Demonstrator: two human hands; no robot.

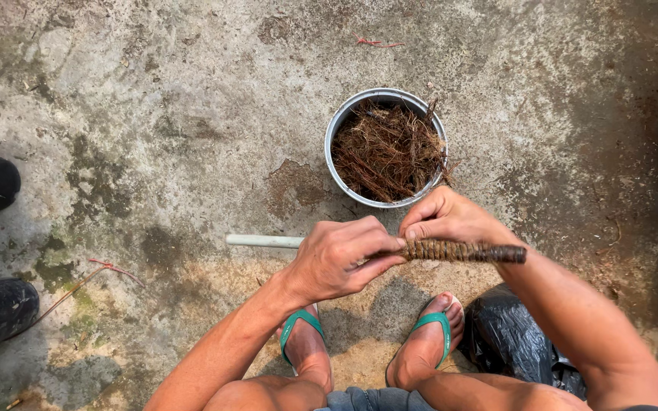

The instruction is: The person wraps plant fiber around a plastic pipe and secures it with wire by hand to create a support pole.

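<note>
At frame centre I hold a pale pole (264,240) level, its right part wound in brown fibre wrap (462,251). My left hand (336,259) pinches the wrap's edge; my right hand (443,217) grips over it. I judge the winding is midway; more bare pole lies leftward. The fibre pot (387,148) sits just above, with bare concrete floor (177,114) upper left.

Stained concrete floor (161,114) bears a fibre-filled bowl (336,125) and black bag (508,339).

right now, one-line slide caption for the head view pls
Both hands, left hand and right hand, grip a fibre-wrapped pole above a pot of brown fibre.
</note>
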